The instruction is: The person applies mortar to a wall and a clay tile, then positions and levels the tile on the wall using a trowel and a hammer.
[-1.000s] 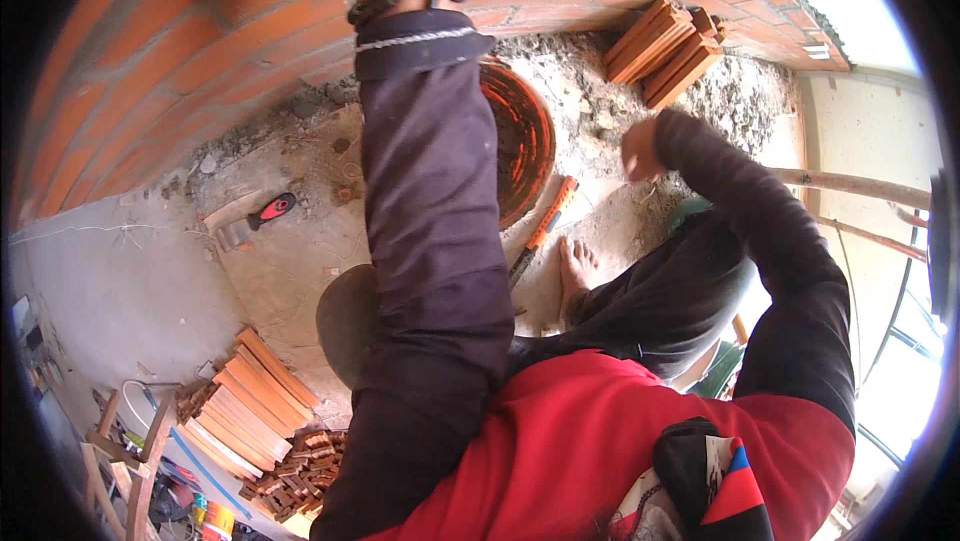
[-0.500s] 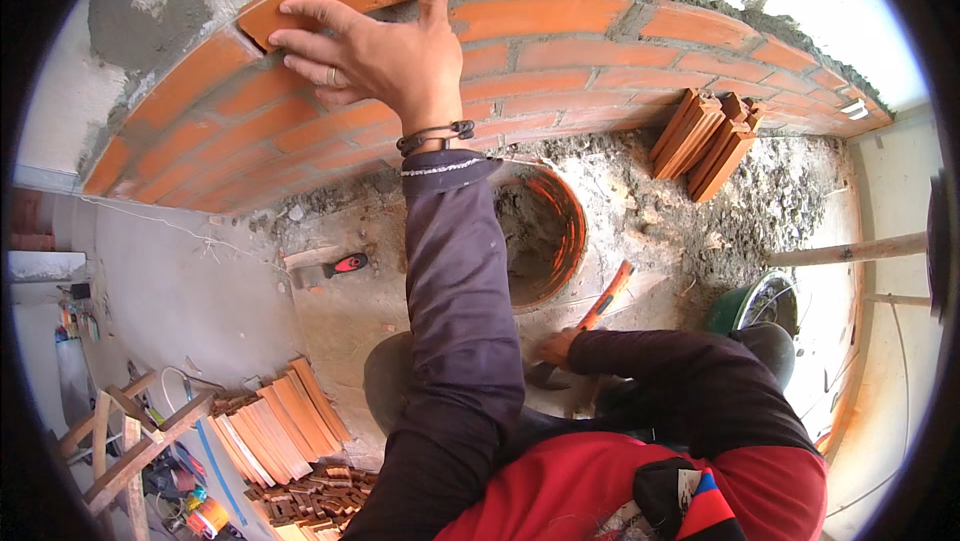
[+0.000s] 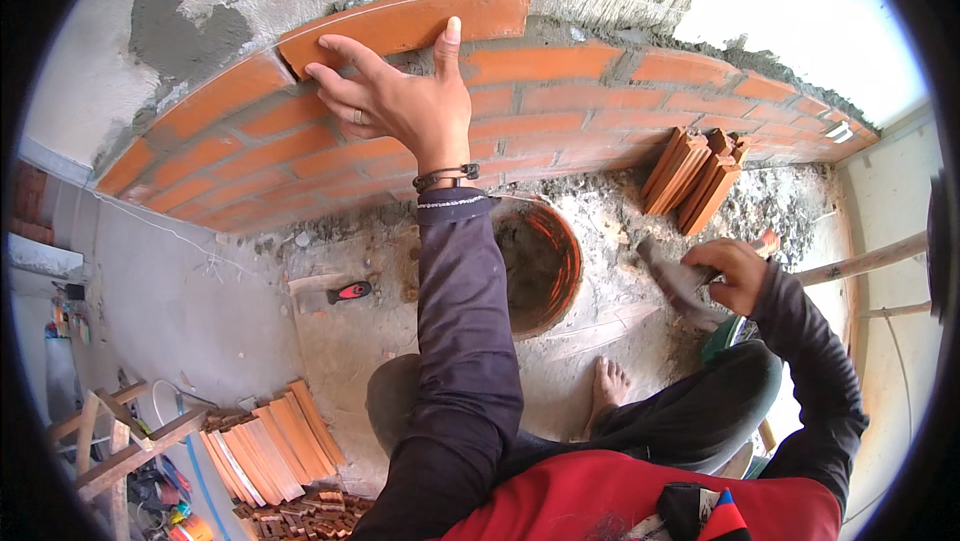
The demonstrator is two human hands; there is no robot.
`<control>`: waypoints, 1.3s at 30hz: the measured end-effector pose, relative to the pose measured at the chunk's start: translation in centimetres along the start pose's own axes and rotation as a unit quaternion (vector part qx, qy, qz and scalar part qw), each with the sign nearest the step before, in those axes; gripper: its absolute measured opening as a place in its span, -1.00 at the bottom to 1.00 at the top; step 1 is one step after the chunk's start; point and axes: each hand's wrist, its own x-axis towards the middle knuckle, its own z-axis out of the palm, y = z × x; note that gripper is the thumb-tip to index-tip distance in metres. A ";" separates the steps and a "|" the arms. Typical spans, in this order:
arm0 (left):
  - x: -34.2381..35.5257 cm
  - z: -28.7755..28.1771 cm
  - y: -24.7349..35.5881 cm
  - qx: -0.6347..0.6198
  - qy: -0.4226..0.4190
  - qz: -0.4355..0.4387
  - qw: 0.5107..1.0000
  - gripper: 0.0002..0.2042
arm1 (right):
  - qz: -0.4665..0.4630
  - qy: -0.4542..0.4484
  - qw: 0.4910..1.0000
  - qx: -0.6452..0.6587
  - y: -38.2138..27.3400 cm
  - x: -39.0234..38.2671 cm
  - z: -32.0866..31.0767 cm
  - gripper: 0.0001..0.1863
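At the top of the curved brick wall (image 3: 540,121), my left hand (image 3: 390,96) grips an orange brick (image 3: 405,19), fingers spread over its face; a white string runs along it. My right hand (image 3: 730,271), at the right, is closed on a dark metal hammer-like tool (image 3: 675,286) with an orange handle end. Between my arms stands an orange bucket (image 3: 567,241) with grey mortar in it. A red-and-black handled scraper (image 3: 350,291) lies left of my left forearm.
Stacked bricks (image 3: 685,176) stand by the wall; more lie at lower left (image 3: 295,441) beside a wooden frame (image 3: 140,456). A green bucket (image 3: 722,341) is by my right knee. Wooden poles (image 3: 865,259) are at the right. My bare foot (image 3: 610,386) rests on the rough floor.
My left hand came onto the brick and stays there. My right hand went down to the tool on the floor and has lifted it up and to the right. The view has shifted.
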 end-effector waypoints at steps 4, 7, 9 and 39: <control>-0.2 -0.3 0.0 -0.024 0.001 -0.001 1.000 0.16 | 0.136 0.141 0.963 0.184 -5.8 -0.5 -2.0 -0.64; -0.1 -0.3 -0.2 -0.050 0.029 0.017 0.998 0.12 | 0.080 0.366 0.892 0.254 -7.3 0.7 0.0 -0.68; -0.2 0.1 0.4 -0.051 0.042 0.028 0.997 0.10 | 0.054 0.412 0.814 0.406 -4.1 0.0 1.4 -0.78; -4.4 -11.7 7.4 -0.223 -0.499 0.358 0.757 -0.72 | -0.137 0.393 0.909 -0.035 -5.9 -0.3 -3.4 -0.50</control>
